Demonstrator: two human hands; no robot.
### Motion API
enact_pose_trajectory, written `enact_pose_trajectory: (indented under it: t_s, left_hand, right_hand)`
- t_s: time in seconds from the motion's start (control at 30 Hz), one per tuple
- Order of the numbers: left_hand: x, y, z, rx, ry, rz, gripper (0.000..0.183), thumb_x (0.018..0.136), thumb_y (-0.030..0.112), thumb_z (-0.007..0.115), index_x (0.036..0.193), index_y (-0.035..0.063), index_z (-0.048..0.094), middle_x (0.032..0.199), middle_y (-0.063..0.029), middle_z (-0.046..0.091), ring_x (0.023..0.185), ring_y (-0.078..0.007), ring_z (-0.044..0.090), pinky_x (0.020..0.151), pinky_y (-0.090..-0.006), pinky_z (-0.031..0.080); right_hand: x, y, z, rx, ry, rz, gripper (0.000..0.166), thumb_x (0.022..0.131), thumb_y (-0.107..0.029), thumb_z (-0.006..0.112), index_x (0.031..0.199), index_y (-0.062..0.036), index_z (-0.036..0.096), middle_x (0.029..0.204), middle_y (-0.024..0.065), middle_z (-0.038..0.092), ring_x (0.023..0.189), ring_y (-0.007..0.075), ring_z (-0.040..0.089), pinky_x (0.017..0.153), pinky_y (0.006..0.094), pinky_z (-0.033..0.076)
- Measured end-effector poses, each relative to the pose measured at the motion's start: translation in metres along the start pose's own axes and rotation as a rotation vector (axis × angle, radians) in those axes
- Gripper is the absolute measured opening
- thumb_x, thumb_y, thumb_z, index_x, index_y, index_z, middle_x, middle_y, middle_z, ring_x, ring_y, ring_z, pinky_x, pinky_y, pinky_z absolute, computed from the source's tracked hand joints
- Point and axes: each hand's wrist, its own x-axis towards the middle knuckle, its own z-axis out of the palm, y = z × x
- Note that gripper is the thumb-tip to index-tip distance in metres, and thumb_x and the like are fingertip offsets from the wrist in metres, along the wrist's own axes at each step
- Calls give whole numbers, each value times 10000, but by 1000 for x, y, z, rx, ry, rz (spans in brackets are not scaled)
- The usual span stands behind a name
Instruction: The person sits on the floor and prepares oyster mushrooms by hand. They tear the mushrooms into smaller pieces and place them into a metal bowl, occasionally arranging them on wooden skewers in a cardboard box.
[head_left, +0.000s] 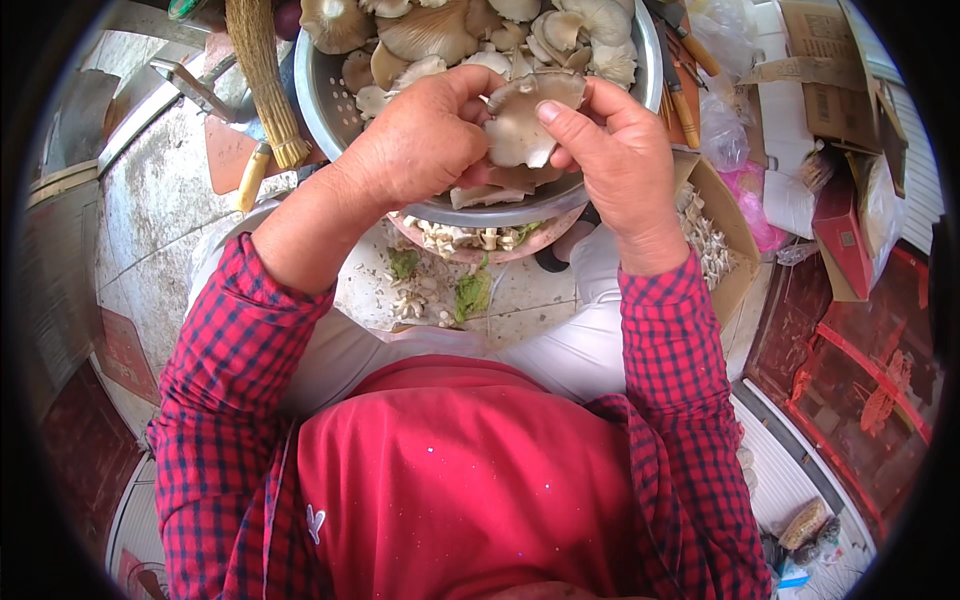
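A brownish-grey oyster mushroom cap (525, 124) is held between my two hands above a metal colander. My left hand (424, 139) pinches its left edge, the fingertips partly hidden by the curled hand. At the right edge, my right hand (619, 142) grips it with the thumb on top. The metal colander (319, 112) holds many oyster mushrooms (431, 34), and torn pieces (491, 195) lie near its front rim. Beneath the colander, a pinkish basin (536, 241) contains pale mushroom stem pieces (450, 236).
Green leaf scraps (472, 292) and mushroom bits lie on the tiled floor between my legs. A cardboard box (739, 232) of pale pieces stands at the right, below wooden-handled tools (684, 116). A straw whisk broom (262, 75) and a wooden handle (253, 176) are at the left.
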Motion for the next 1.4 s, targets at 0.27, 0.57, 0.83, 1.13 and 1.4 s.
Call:
enact_pose_trajectory:
  t_s: [0.27,0.57,0.83,1.13,1.4]
  left_hand:
    - [-5,11,-3,-91,-181,-73,434,715,15,503,1147,0,535,809,-67,628,617,-119,594,552,-228,475]
    - [-1,0,6,-260,-100,-84,285,869,238,618,1012,-6,586,827,-77,637,628,-128,624,567,-234,513]
    - [3,-7,12,-244,-26,-44,249,863,183,669,1038,19,603,839,-25,642,593,-77,588,510,-189,481]
    - [4,-9,19,-247,-36,-16,350,727,101,785,1000,-9,594,748,-43,641,577,-76,554,505,-212,453]
    - [2,-9,16,116,-87,-129,345,699,24,727,1012,-24,589,761,-46,628,615,-116,568,566,-233,479]
  right_hand:
    - [0,1,-5,-20,1,-3,224,855,-201,659,1003,-33,646,791,-21,610,603,26,510,546,155,416]
    - [-1,1,-1,-20,11,-61,178,851,-188,659,873,-15,624,693,-9,595,594,35,507,520,200,424]
    - [-2,1,1,-12,25,-46,161,853,-166,647,891,-11,624,701,-6,598,588,37,503,528,194,420]
    - [-1,12,8,148,-6,-1,148,847,-138,644,898,-1,625,744,12,619,631,42,539,552,194,441]
    - [0,-1,2,170,92,-53,124,849,-147,654,899,-34,635,738,-26,591,577,25,488,514,178,405]
